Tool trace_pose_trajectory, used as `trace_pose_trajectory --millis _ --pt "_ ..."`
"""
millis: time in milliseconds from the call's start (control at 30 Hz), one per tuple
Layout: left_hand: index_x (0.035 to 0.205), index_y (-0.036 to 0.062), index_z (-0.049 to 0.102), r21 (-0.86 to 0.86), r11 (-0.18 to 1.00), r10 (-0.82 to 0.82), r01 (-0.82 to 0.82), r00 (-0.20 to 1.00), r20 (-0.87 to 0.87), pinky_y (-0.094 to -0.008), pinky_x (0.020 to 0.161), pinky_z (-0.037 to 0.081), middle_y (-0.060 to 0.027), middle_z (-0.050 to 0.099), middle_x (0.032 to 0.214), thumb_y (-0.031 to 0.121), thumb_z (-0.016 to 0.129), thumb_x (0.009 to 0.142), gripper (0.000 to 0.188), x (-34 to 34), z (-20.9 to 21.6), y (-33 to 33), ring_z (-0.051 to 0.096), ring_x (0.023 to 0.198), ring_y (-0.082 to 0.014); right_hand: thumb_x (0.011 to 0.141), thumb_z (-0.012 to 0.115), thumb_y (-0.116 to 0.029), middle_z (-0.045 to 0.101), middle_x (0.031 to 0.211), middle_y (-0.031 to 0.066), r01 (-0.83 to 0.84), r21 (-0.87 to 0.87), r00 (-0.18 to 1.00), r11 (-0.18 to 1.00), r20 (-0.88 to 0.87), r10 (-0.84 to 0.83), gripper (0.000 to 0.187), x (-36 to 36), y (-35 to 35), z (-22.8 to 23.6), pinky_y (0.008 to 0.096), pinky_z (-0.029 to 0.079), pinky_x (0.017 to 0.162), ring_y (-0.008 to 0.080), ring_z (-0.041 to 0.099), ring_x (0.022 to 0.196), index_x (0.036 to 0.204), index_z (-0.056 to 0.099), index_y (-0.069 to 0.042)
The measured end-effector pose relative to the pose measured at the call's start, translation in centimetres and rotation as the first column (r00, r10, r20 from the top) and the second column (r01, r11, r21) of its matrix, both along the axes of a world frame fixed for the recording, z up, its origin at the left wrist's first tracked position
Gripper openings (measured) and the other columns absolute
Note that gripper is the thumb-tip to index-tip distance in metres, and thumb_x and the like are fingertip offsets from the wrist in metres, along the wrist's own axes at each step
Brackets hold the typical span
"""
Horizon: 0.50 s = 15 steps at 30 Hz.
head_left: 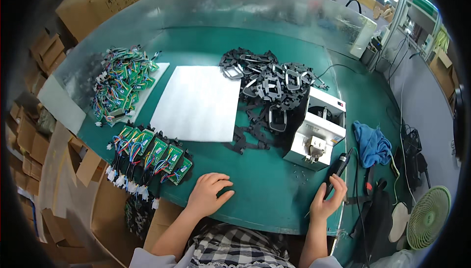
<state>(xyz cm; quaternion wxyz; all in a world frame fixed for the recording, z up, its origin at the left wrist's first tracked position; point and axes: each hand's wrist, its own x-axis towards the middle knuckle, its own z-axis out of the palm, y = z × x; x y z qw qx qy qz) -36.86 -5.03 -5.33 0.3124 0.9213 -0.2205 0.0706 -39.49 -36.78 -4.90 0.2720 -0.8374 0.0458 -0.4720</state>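
Observation:
My left hand (211, 195) rests palm down near the front edge of the green table, fingers apart and nothing in it. To the right, my right hand (328, 200) is curled around a black corded electric screwdriver (340, 164), whose body passes between thumb and fingers. Several green circuit boards (158, 151) with coloured wires and white plugs, seated on black parts, lie in a row left of my left hand. Just beyond the screwdriver stands a white and black screw feeder (319, 133). A few small screws (303, 175) lie loose before it.
A white foam sheet (198, 103) covers the table's middle. Behind it are piled black plastic frames (272, 79); wired boards (125, 81) are heaped at left. A blue cloth (372, 143) and green fan (429, 218) are at right. Cartons (100, 3) stand beyond the clear barrier (196, 8).

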Motion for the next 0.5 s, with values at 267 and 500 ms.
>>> trace_pose_trajectory --millis 267,500 --pt "0.093 0.0093 0.069 -0.004 0.998 0.060 -0.060 0.997 0.050 -0.0388 0.093 0.043 -0.0041 0.065 0.106 0.021 0.072 0.078 0.019 -0.23 0.05 -0.38 0.058 0.105 -0.0251 0.075 0.058 0.007 0.060 0.101 0.0160 -0.137 0.208 0.991 0.968 0.020 0.136 0.024 0.14 -0.40 0.18 0.0386 0.043 0.086 0.0306 0.056 0.095 0.098 0.058 0.001" --pt "0.096 0.0079 0.068 -0.021 0.998 0.065 -0.063 0.995 0.078 -0.0390 0.091 0.045 -0.0055 0.065 0.106 0.018 0.073 0.076 0.023 -0.46 0.12 -0.38 0.059 0.103 -0.0263 0.077 0.056 0.007 0.060 0.099 0.0157 -0.153 0.222 0.988 0.963 0.024 0.151 0.023 0.40 0.03 0.49 0.0365 0.044 0.083 0.0289 0.056 0.092 0.099 0.058 0.001"
